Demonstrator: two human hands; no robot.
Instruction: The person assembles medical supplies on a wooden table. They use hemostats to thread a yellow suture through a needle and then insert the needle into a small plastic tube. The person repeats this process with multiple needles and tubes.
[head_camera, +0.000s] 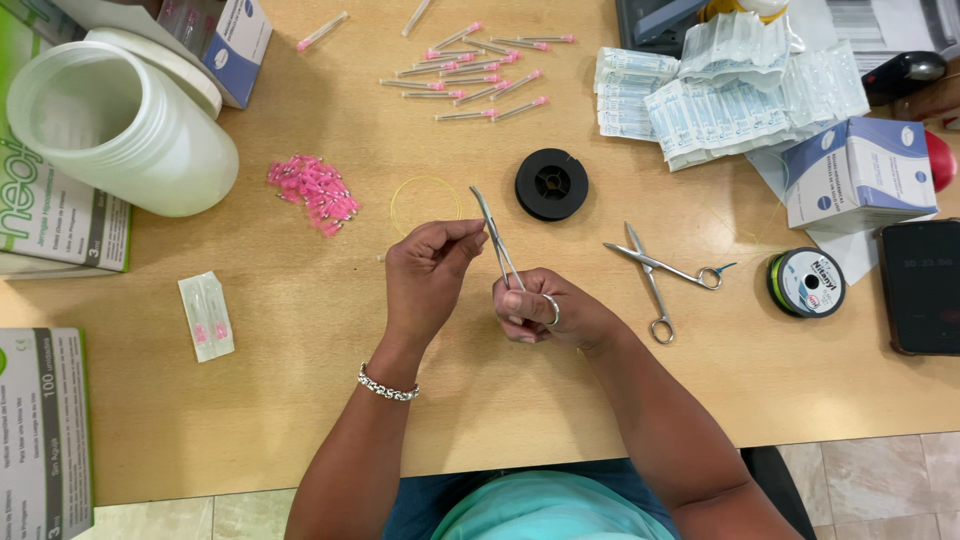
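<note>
The right hand (545, 312) has its grip closed on the handles of steel forceps (497, 240), whose tips point up and away over the table (300, 400). The left hand (428, 270) pinches its fingertips together just beside the forceps' shaft; what it pinches is too small to tell. Scissors (655, 275) lie open near the right hand, a black spool (551, 184) and a thin yellow loop (425, 203) just beyond.

Pink caps (313, 192), black spool (551, 184), silver scissors (660, 272).
</note>
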